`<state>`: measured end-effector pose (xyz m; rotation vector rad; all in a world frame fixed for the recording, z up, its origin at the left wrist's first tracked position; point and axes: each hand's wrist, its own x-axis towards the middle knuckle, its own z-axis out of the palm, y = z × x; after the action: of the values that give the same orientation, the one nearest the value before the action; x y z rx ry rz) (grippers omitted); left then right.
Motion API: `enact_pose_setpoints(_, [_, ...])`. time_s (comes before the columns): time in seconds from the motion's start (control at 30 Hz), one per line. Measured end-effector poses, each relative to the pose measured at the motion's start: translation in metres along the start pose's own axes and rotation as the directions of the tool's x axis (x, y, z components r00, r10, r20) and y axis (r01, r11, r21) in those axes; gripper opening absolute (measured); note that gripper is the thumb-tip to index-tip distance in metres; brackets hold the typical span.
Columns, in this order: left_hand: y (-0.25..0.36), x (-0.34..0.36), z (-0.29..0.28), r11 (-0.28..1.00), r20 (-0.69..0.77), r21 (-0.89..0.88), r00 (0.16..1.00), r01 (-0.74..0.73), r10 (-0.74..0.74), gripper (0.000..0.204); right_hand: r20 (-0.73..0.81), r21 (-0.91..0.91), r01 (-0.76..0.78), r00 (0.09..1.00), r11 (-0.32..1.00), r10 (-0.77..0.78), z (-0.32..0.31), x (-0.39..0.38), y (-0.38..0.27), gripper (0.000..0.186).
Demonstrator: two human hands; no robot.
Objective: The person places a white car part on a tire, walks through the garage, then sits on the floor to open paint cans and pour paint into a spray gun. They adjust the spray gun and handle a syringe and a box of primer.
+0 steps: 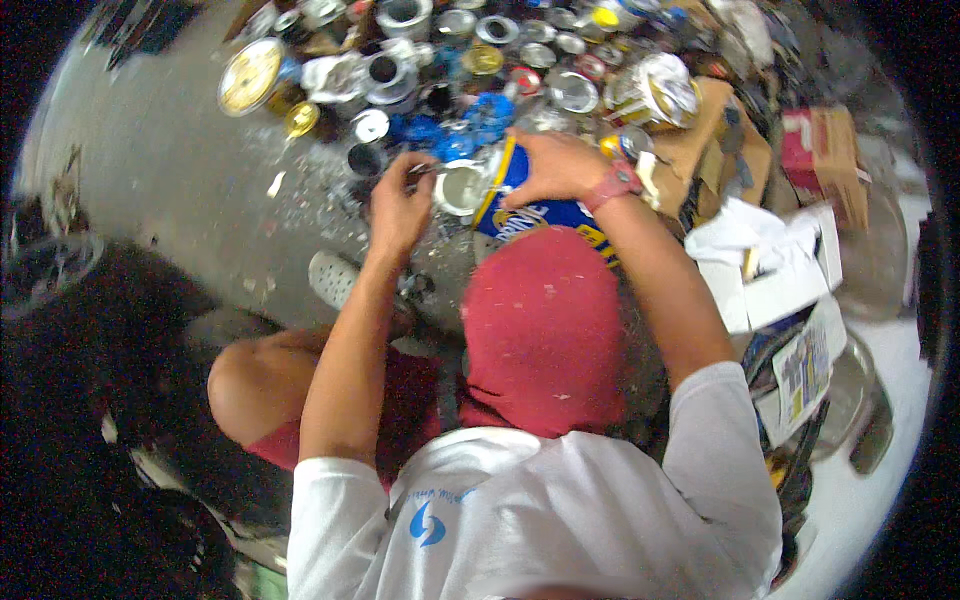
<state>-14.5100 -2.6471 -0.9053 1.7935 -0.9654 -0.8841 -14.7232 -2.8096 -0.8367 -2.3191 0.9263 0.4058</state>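
Note:
My right hand (555,170) is wrapped over a blue and yellow paint can (555,212) that lies tilted in front of my raised knee. A round pale opening (460,187) shows at the can's left end. Close to that opening, my left hand (402,205) has its fingers bent and pinched together. What they hold, if anything, is too small and blurred to make out. Crumpled blue plastic (485,120) lies just beyond both hands. A red-banded watch (612,187) circles my right wrist. My knee in red cloth (545,320) hides part of the can's near side.
Several used cans and tubs crowd the floor ahead, among them a large yellow-topped bucket (250,77). Cardboard (705,150) and a red and brown box (825,165) stand at the right. Nearer lies a white box (775,290). Pale flakes litter the grey floor (170,150).

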Motion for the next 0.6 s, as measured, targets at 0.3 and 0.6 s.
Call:
enact_pose_setpoints(0.3, [-0.007,0.004,-0.003,0.993,0.094,-0.061,0.991,0.106,-0.100,0.016,-0.086,0.035,-0.053,0.995,0.998,0.056,0.018,-0.012,0.010,0.116])
enact_pose_setpoints(0.6, [0.008,0.000,-0.008,0.995,0.068,-0.102,0.997,-0.024,0.031,0.016,-0.262,0.144,-0.043,0.962,0.989,0.079,0.054,-0.047,0.027,0.125])
